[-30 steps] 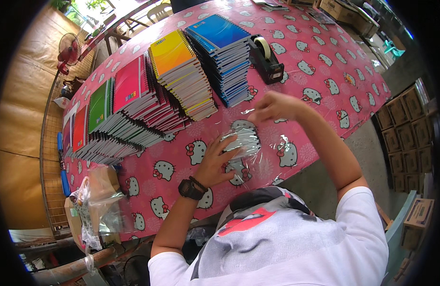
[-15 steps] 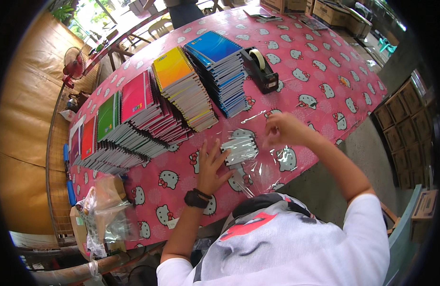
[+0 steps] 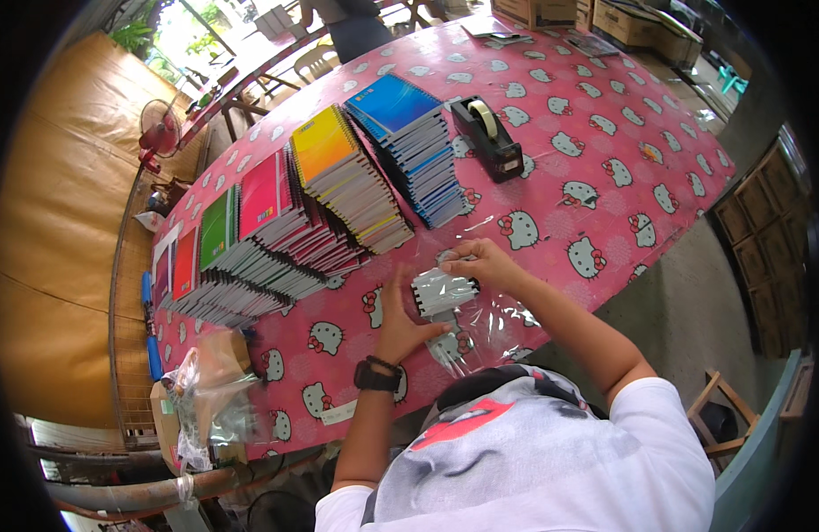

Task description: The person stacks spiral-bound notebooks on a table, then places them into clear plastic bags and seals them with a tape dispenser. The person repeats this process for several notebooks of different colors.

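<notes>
A small bundle of spiral notebooks (image 3: 445, 294), its white page edges upward, lies on a sheet of clear plastic film (image 3: 493, 324) near the table's front edge. My left hand (image 3: 402, 315) stands at the bundle's left side, thumb spread from the fingers; its fingertips are somewhat blurred. Over the bundle's far right corner, my right hand (image 3: 478, 263) is closed in a pinch on the film. Shiny folds of film spread right and toward me. Beyond my hands are stacked blue notebooks (image 3: 396, 106), yellow notebooks (image 3: 325, 142) and pink notebooks (image 3: 272, 191).
Green notebooks (image 3: 219, 222) and red notebooks (image 3: 186, 262) continue the row leftward. A black tape dispenser (image 3: 493, 146) sits right of the blue stack. Clear plastic bags (image 3: 219, 399) lie at the near left corner. Cartons (image 3: 626, 22) stand at the back; a person (image 3: 356, 31) is far off.
My right hand has moved left, from beside the bundle to its far right corner, bringing film with it. My left hand has turned more upright beside the bundle. The view has shifted slightly.
</notes>
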Available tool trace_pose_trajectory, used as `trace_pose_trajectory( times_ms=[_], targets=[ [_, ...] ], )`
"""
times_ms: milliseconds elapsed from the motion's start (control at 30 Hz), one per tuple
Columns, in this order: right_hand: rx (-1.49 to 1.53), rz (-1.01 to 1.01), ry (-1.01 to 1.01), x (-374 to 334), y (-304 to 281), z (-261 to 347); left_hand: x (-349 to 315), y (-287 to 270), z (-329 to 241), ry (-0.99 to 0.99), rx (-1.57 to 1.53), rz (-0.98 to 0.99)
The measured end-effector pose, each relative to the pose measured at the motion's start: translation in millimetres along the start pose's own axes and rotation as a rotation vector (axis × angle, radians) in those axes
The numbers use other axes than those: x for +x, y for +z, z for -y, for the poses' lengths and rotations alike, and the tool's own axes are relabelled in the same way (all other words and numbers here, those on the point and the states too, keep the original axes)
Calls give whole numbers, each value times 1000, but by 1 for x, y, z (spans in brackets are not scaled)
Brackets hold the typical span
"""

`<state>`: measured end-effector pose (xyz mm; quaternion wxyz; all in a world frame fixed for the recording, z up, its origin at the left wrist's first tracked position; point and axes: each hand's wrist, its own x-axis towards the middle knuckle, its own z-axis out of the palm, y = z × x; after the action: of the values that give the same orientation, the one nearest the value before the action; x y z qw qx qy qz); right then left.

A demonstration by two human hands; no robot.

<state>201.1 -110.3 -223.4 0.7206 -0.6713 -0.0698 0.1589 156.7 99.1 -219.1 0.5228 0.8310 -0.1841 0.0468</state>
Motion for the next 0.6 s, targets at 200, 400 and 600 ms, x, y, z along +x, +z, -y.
trace_pose_trajectory(
  times_ms=[200,400,600],
  targets=[
    [-628,100,-641,-28,-6,23,14,2,-1,117,95,112],
    [-851,-7,-730,-38,-7,25,4,6,-6,259,230,-37],
    [-787,-19,-765,-33,-2,8,-2,26,-11,176,183,-338]
  ],
)
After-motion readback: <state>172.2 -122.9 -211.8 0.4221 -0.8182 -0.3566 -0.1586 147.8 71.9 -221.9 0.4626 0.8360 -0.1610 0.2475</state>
